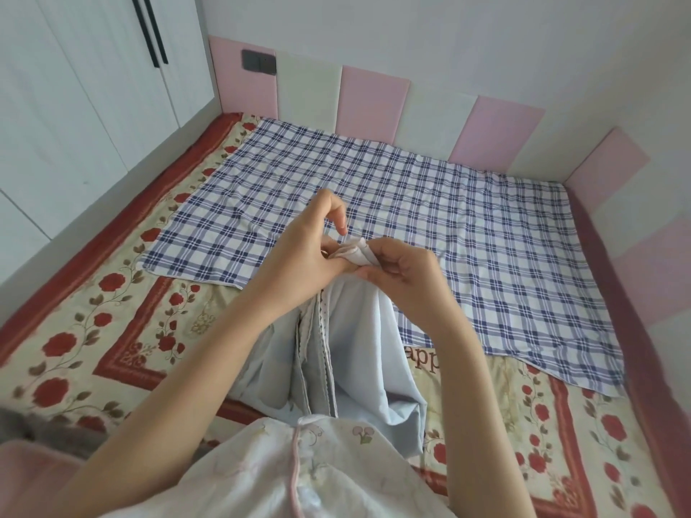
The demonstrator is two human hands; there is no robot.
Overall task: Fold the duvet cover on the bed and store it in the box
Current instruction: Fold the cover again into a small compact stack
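At the far left stood a tall white wardrobe (93,87) with slim black bar handles (153,31), its doors closed against the edge of the bed. A blurred grey furry shape (22,420) showed in the lower left corner; what it was could not be told. The cream bedspread with red roses and red borders (93,330) covered the mattress.

The blue-and-white checked fabric duvet cover (486,237) lay spread flat over the far half of the bedspread, reaching the wall panels. Its near middle part was lifted off the bed, and the plain pale-blue side (359,330) hung in long folds from the hands down toward the person's body.

The left hand (310,252) was raised above the bed, with its thumb and lower fingers pinched on a small white bunched edge (355,252) of the duvet cover and the forefinger arched above it. Just beside it, touching the same bunch, the right hand (407,271) had its fingers curled in and clamped on the cloth from the other side.

Behind the bed ran a row of padded pink and white wall panels (370,99), with a dark switch plate (258,61) set in the leftmost pink one. The panels continued along the right side of the bed. At the bottom of the view was the person's pale printed garment with pink piping (299,472).
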